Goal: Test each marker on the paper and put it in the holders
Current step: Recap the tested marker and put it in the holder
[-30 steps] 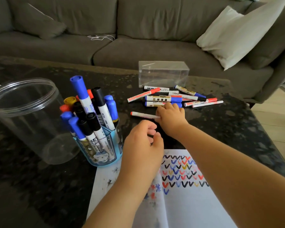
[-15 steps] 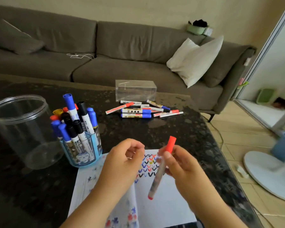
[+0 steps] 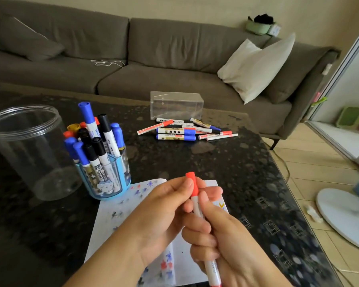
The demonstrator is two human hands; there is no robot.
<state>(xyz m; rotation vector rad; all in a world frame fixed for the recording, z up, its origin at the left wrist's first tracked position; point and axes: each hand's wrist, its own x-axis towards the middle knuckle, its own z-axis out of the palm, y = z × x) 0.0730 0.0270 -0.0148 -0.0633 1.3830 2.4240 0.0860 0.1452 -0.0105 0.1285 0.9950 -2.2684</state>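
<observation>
**Head view: I hold a red marker**

Head view: My right hand [image 3: 222,241] grips the red marker [image 3: 197,206] over the paper [image 3: 112,220]. My left hand [image 3: 164,212] pinches its cap. The blue holder [image 3: 106,183] stands far left, full of markers.

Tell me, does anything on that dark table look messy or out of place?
Loose markers lie in a jumbled pile beside the clear rectangular plastic box, some crossing each other. The big clear round jar stands empty while the small blue holder is crammed. Nothing looks spilled or broken.
</observation>
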